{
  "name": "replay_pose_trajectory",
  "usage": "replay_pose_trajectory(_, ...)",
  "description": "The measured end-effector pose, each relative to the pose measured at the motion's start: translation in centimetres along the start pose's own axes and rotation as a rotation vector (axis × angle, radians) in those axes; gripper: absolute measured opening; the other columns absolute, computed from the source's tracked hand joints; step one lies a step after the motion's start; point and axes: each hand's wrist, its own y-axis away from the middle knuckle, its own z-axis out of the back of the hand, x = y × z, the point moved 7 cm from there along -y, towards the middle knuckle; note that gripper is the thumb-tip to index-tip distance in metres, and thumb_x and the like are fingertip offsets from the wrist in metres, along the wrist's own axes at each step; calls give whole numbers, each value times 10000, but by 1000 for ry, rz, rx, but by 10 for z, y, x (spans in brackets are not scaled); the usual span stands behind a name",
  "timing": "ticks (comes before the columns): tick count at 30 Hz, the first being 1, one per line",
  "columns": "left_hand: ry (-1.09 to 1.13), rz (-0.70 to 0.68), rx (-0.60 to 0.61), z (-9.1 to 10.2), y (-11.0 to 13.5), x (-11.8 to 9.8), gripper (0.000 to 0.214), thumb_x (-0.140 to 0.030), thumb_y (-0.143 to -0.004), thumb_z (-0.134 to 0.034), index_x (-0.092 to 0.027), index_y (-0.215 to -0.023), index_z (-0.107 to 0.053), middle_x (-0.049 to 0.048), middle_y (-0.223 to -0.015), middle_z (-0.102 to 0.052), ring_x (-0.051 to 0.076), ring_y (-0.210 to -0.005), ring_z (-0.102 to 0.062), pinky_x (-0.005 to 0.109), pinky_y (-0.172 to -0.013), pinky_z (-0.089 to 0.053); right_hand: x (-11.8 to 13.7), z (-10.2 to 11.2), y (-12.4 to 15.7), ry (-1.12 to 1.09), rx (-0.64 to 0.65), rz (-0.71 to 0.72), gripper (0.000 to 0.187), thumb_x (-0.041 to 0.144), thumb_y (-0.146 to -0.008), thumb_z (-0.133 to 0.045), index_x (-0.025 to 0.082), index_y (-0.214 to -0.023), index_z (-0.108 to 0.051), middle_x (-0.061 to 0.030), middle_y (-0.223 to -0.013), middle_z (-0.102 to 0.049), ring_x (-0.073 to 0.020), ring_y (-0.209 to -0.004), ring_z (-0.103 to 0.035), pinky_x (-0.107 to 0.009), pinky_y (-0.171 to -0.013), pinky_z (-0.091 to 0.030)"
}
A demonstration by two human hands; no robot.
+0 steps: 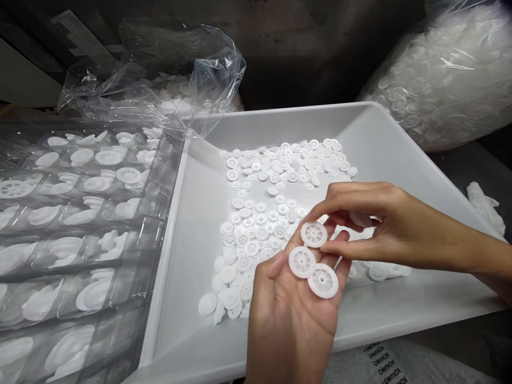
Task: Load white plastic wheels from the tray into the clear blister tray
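My left hand [298,314] is palm up above the tray, with white spoked plastic wheels lying across its palm and fingers. Two of them, the left wheel [302,262] and the lower wheel [323,280], rest flat on it. A third, the upper wheel [314,234], is pinched at its edge between the thumb and fingertips of my right hand [372,226]. Another white piece [360,218] shows partly in the curl of my right fingers. Below both hands, many similar wheels [262,233] lie loose in the white tray [404,154].
At the left stands a clear compartment tray [154,234] whose pockets hold mixed white parts. Behind it sits an opened clear plastic bag [218,74]. A large bag full of white parts [448,80] bulges at the back right. Grey printed material [384,362] lies in front.
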Motion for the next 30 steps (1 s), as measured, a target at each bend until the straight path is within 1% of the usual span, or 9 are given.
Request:
replay_pose_trajectory(5,12,-10,-14,3,-1,-1,497,-275,-977,-485,-48,-1411,-565,190,-1305,-723,303,-1257,-666,369,-1061,-551,4,5,2,24,-30,27,255,358,-882,-805,228,-1085,-721,30,-863,-657,-91,-725,-558,-199,-583,-446)
replay_pose_trajectory(9,17,-42,-29,8,-1,-5,526,-294,-963,-521,-74,-1441,-540,173,-1303,-731,288,-1278,-651,342,-1072,-536,22,-6,10,42,55,199,241,256,-934,-747,203,-1157,-675,13,-940,-655,-105,-820,-607,-215,-711,-495)
replay_pose_trajectory(11,27,-23,-27,9,-1,-5,574,-304,-962,-507,-56,-1479,-483,191,-1322,-717,297,-1277,-651,366,-1095,-520,31,-17,14,150,136,277,98,201,-1013,-611,168,-1074,-681,-1,-900,-628,-109,-748,-587,-241,-659,-475)
replay_pose_trajectory(15,17,18,-19,10,-1,-3,660,-315,-965,-459,-37,-1552,-339,211,-1377,-678,309,-1284,-641,389,-1116,-501,44,-31,21,303,219,410,395,94,-1049,-358,141,-777,-641,10,-688,-502,-126,-582,-404,-297,-530,-355)
replay_pose_trajectory(17,9,-3,-13,9,0,-5,648,-315,-966,-447,-45,-1547,-347,207,-1378,-679,308,-1283,-641,380,-1110,-505,47,-29,23,310,198,471,403,55,-1013,-359,156,-710,-606,11,-670,-469,-129,-588,-364,-304,-537,-330)
replay_pose_trajectory(20,19,-57,-16,7,-1,-8,576,-295,-966,-448,-62,-1493,-438,196,-1339,-706,294,-1267,-654,368,-1094,-518,44,-18,24,357,72,519,403,60,-1011,-400,181,-657,-550,18,-675,-444,-124,-600,-337,-309,-555,-296)
replay_pose_trajectory(22,28,-84,-25,7,-3,-9,509,-266,-962,-450,-83,-1433,-512,179,-1257,-751,285,-1243,-672,376,-1086,-528,37,-12,23,359,20,488,373,93,-1033,-427,180,-698,-567,31,-665,-434,-112,-581,-341,-307,-548,-289)
replay_pose_trajectory(25,42,-108,-42,7,-5,-9,453,-255,-950,-454,-120,-1364,-578,149,-1142,-794,290,-1202,-698,408,-1074,-545,21,-7,17,276,2,328,277,163,-1053,-495,176,-800,-606,68,-614,-403,-79,-516,-342,-284,-518,-295)
replay_pose_trajectory(30,64,-115,-68,8,-1,-9,482,-264,-938,-476,-131,-1398,-541,151,-1153,-788,304,-1216,-688,423,-1078,-545,15,-7,11,195,20,242,317,240,-1061,-551,186,-749,-553,85,-594,-399,-44,-479,-359,-238,-498,-314)
